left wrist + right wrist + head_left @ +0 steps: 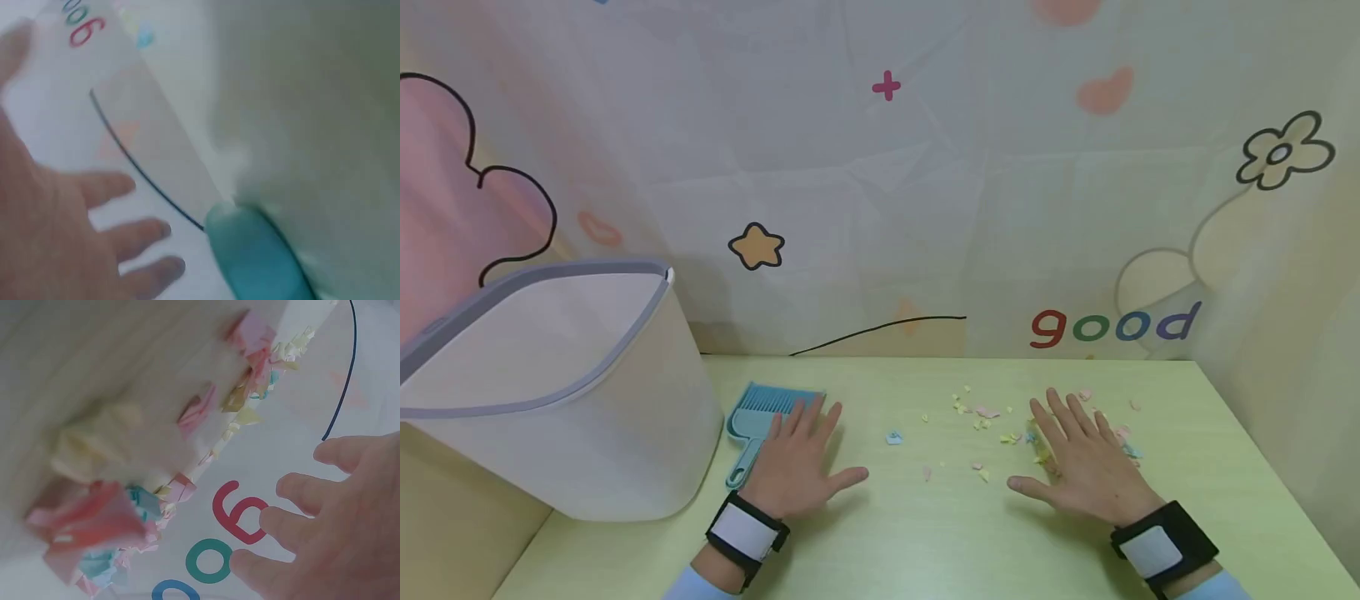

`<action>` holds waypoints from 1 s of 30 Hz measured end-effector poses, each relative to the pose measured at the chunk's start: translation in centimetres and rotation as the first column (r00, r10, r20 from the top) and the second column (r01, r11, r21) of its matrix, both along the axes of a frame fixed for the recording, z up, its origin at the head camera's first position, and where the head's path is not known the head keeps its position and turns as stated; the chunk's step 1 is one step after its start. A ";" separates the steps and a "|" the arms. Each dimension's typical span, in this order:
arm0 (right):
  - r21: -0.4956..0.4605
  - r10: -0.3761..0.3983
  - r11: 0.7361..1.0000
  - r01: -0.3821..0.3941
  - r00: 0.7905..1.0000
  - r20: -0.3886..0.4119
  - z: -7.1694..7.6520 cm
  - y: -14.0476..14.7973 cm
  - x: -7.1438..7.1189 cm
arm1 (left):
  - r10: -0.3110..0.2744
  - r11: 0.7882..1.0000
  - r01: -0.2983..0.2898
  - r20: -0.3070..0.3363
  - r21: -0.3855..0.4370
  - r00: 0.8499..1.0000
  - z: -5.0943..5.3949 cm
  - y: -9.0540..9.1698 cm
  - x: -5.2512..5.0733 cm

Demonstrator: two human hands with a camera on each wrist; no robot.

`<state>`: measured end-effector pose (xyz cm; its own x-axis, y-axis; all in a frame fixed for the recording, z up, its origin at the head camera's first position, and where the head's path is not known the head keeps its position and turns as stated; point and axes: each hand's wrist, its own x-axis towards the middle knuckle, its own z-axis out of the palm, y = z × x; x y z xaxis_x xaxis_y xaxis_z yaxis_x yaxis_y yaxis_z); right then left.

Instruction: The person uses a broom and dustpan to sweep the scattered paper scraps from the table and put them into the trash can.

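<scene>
Left of your left grip (797,473), the tall white bin (632,429) blocks you; the low blue dustpan (749,425) lies nearer, right beside that grip. Rightward, you can pass over bare tabletop (910,533) toward your right grip (1084,473), with paper scraps (106,515) scattered around it. Beyond both, the printed backdrop (850,208) bars you.

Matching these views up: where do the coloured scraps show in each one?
Head: the coloured scraps lie scattered across the table, centre to right, some around the right hand.
Left wrist: blurred spots near the top, left of centre.
Right wrist: large, from lower left to upper right.
Shared landmark: the red letter g.
</scene>
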<state>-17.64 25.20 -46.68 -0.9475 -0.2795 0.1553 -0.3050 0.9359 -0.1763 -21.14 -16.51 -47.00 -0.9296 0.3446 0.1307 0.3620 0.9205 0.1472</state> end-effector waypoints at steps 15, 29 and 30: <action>-0.041 0.003 0.999 -0.004 1.000 -0.024 -0.2 -0.2 0.2 | 0.338 0.919 -0.321 -0.039 0.228 0.940 1.3 -5.6 2.5; -0.052 0.048 0.997 -0.052 0.996 -0.068 -0.1 -0.8 0.3 | 0.338 0.932 -0.346 0.086 0.103 0.937 0.0 -7.0 1.9; -0.054 0.049 0.997 -0.053 0.996 -0.072 -0.1 -0.8 0.4 | 0.332 0.934 -0.341 0.096 0.107 0.938 0.0 -7.0 1.8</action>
